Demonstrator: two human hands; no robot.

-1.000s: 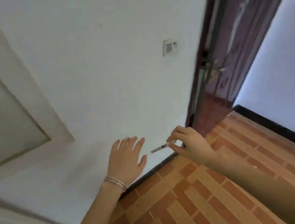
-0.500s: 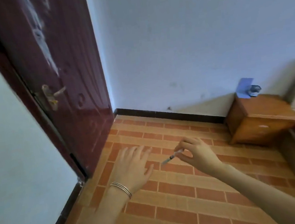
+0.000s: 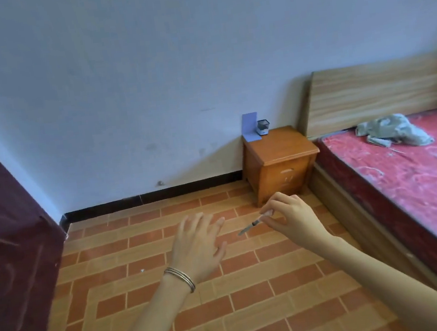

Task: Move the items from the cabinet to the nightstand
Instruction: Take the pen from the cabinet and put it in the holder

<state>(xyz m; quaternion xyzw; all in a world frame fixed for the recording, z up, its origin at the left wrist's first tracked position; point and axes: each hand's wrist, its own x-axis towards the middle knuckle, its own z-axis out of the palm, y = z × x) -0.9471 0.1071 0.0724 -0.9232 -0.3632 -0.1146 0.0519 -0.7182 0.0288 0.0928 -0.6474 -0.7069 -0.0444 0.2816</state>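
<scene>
Head view: right hand (image 3: 291, 218) pinches thin pen (image 3: 254, 223) by its end, tip slanting toward 8 o'clock. Left hand (image 3: 198, 246) empty, fingers spread, palm down, just beside pen tip, not touching. Nightstand (image 3: 280, 162) at 1 o'clock of hands, against wall beside bed (image 3: 406, 183); purple card (image 3: 251, 130) and small dark cup (image 3: 263, 127) at its back corner. Cabinet not in view. Step, as judged: carry leg, item in transit. Next move calls for closing distance, then lowering pen onto bare top, clear of cup.

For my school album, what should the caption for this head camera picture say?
Right hand carries a thin pen toward the small wooden nightstand; empty left hand leads.
</scene>
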